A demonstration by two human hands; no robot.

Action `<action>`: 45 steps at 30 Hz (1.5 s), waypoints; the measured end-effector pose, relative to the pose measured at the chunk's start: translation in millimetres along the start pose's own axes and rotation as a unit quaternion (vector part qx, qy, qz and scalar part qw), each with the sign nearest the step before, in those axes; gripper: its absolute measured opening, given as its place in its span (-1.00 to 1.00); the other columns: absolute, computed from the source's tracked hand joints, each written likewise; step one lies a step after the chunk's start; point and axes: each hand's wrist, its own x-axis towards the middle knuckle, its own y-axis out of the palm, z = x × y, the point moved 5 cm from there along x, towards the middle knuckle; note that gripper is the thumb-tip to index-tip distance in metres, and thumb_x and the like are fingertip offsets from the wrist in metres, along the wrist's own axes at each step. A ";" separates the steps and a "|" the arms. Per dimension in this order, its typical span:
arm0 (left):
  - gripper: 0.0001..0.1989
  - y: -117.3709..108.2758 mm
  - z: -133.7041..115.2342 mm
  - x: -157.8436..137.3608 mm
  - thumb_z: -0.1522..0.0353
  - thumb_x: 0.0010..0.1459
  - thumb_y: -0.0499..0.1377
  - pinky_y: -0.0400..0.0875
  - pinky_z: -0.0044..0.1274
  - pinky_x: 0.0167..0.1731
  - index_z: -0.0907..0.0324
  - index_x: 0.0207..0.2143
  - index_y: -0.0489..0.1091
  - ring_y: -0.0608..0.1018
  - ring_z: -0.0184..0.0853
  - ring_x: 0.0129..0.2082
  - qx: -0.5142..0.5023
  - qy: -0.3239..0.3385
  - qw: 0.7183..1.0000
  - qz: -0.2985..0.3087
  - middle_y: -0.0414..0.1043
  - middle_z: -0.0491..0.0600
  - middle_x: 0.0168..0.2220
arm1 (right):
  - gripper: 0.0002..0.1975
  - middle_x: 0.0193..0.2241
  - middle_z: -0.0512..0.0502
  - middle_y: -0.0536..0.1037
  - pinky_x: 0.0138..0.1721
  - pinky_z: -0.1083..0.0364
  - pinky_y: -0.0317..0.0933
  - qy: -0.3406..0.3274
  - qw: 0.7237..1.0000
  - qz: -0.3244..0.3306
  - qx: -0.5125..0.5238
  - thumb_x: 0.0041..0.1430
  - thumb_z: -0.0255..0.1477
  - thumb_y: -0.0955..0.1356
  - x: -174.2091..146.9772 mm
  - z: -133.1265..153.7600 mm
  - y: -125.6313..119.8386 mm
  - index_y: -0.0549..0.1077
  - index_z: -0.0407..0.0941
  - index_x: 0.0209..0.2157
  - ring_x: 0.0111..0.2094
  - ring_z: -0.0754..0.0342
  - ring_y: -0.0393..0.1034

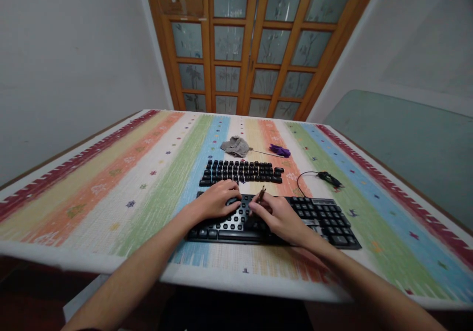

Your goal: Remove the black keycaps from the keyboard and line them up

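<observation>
A black keyboard [229,235] lies near the table's front edge, many keycaps off its left and middle part and bare key stems showing. My left hand [218,199] rests over its upper left part, fingers bent and thumb apart, with nothing visible held. My right hand [275,215] pinches a slim brownish tool [261,193] upright over the keyboard's middle; its lower end is hidden by the fingers. Behind the keyboard, loose black keycaps [254,172] stand in several rows. The long space bar [240,236] is still on the keyboard.
A grey cloth [235,146] and a purple cloth [280,150] lie beyond the keycaps, a thin rod [268,152] between them. The keyboard's coiled cable [330,179] sits at the right. A striped tablecloth [155,173] covers the table; wooden glass-paned doors [246,65] stand behind.
</observation>
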 end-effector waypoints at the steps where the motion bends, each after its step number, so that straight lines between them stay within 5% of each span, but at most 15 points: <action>1: -0.89 -0.3 -0.1 0.1 0.37 0.23 0.16 0.35 -0.40 -0.15 0.22 -0.25 0.46 0.44 -0.24 -0.21 -0.001 -0.002 1.000 0.000 0.41 0.02 -0.25 | -0.70 -0.51 -0.04 0.54 -0.52 0.18 0.19 0.023 0.999 -0.010 0.032 0.36 -0.26 0.24 3.0 -5.3 -2.1 0.42 -0.15 -0.36 -0.58 0.14 0.38; 6: -0.87 -5.5 -5.2 0.4 0.39 0.23 0.15 0.36 -0.39 -0.13 0.21 -0.21 0.46 0.45 -0.25 -0.20 -0.040 -0.006 0.999 -0.015 0.42 0.03 -0.22 | -0.68 -0.44 -0.03 0.57 -0.74 0.23 0.05 0.086 0.984 -0.015 0.156 0.33 -0.16 0.23 12.5 -26.7 -9.9 0.35 -0.14 -0.31 -0.78 0.26 0.24; 12: -0.72 -17.2 -21.4 2.0 0.35 0.19 0.21 0.39 -0.39 -0.09 0.19 -0.04 0.39 0.46 -0.25 -0.13 -0.140 -0.002 0.988 -0.059 0.45 0.03 -0.16 | -0.66 -0.32 -0.11 0.61 -0.78 0.26 0.05 0.083 0.969 -0.033 0.231 0.29 -0.12 0.27 10.4 -32.2 -14.6 0.33 -0.14 -0.26 -0.79 0.30 0.24; 18: -0.58 -15.0 -32.0 4.0 0.28 0.14 0.29 0.43 -0.40 -0.13 0.18 0.03 0.36 0.49 -0.25 -0.15 -0.134 0.028 0.986 -0.096 0.47 0.04 -0.15 | -0.62 -0.39 -0.10 0.61 -0.82 0.27 -0.02 0.093 0.947 -0.094 0.292 0.24 -0.08 0.31 4.4 -35.3 -11.7 0.34 -0.15 -0.25 -0.83 0.31 0.19; 24: -0.85 -10.2 -38.1 4.1 0.39 0.23 0.17 0.44 -0.43 -0.26 0.23 -0.15 0.43 0.50 -0.29 -0.28 -0.037 0.053 0.988 -0.140 0.49 0.03 -0.28 | -0.58 -0.37 -0.16 0.62 -0.82 0.26 -0.02 0.102 0.930 -0.131 0.329 0.20 -0.04 0.34 -0.8 -38.6 -11.5 0.34 -0.15 -0.26 -0.83 0.30 0.18; 32: -0.89 -15.0 -44.8 2.5 0.46 0.18 0.16 0.49 -0.42 -0.29 0.25 -0.22 0.41 0.53 -0.28 -0.32 0.017 0.051 0.981 -0.186 0.51 0.04 -0.31 | -0.63 -0.35 -0.15 0.61 -0.81 0.24 0.03 0.108 0.922 -0.158 0.336 0.20 -0.10 0.36 -10.8 -41.2 -2.2 0.37 -0.14 -0.25 -0.80 0.29 0.18; 38: -0.75 -12.4 -36.5 1.4 0.40 0.26 0.16 0.51 -0.42 -0.22 0.20 -0.01 0.42 0.53 -0.28 -0.22 -0.092 0.030 0.987 -0.126 0.50 0.07 -0.20 | -0.66 -0.43 -0.08 0.57 -0.77 0.22 0.11 0.098 0.929 -0.171 0.312 0.20 -0.12 0.36 -14.5 -40.7 -3.8 0.40 -0.13 -0.26 -0.76 0.25 0.20; 45: -0.80 -15.6 -29.0 4.4 0.36 0.22 0.24 0.45 -0.46 -0.22 0.15 -0.10 0.50 0.54 -0.32 -0.24 -0.216 -0.049 0.974 -0.053 0.52 0.01 -0.23 | -0.69 -0.38 -0.13 0.58 -0.73 0.21 0.16 0.057 0.958 -0.170 0.224 0.23 -0.17 0.35 -16.7 -29.7 -11.7 0.48 -0.15 -0.31 -0.73 0.24 0.23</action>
